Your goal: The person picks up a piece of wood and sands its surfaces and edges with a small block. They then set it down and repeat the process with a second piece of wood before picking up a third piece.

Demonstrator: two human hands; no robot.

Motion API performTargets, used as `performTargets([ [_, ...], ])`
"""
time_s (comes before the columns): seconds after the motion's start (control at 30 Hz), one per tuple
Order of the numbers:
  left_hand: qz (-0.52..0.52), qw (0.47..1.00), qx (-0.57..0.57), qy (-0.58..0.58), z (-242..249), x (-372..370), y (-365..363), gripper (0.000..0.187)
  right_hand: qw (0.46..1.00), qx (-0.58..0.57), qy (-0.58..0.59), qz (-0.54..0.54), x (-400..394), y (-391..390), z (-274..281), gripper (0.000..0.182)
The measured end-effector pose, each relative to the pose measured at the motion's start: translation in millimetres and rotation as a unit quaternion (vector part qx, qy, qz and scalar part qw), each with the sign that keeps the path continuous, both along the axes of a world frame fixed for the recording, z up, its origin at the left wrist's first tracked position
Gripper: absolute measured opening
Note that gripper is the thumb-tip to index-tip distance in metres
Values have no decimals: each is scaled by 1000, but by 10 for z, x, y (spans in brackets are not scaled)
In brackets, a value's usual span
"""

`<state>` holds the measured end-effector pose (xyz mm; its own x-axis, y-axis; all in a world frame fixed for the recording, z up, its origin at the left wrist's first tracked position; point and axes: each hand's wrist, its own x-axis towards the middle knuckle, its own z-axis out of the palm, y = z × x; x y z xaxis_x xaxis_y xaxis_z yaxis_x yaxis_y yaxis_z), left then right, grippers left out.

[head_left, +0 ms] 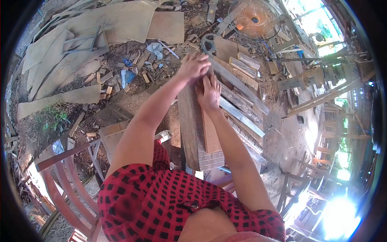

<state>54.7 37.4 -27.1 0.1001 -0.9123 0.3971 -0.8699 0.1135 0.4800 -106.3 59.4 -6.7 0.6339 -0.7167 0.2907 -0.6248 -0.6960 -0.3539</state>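
My left hand [195, 66] is at the far end of a thick wooden beam [189, 125], its fingers bent over toward the right. What lies under those fingers is hidden. Close behind it, my right hand [209, 93] rests on a narrow reddish-brown wooden strip [211, 135], fingers stretched forward and nearly meeting the left hand. The strip lies lengthwise on the beam, its near end toward my body. Both far ends are partly covered by my hands.
Several loose planks [242, 115] are stacked right of the beam. A wooden chair frame [66, 177] stands at lower left. Flat sheets [117, 24] and wood scraps cover the ground at upper left. An orange round fan [254, 20] is at the top right.
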Motion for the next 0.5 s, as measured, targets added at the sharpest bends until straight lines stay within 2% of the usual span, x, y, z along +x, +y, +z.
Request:
performTargets([
  [0.1, -1, 1000, -15, 3, -67, 171, -311, 30, 999, 47, 8, -26, 192, -229, 11, 56],
  [0.13, -5, 998, -54, 16, -93, 161, -320, 28, 999, 33, 11, -37, 191, -215, -10, 57],
  [0.27, 20, 999, -41, -8, -117, 29, -183, 30, 1000, 7, -15, -5, 50, -131, -41, 57],
  [0.3, 17, 999, -42, -11, -91, -42, -101, 30, 1000, 6, -18, -7, -29, -51, -48, 57],
  [0.4, -8, 996, 73, -55, 55, -393, 329, 37, 1000, -3, -6, -7, -396, 412, 35, 55],
  [0.5, -21, 998, 23, -47, -37, -905, 907, 38, 1000, -13, 15, -1, -903, 992, 92, 55],
])
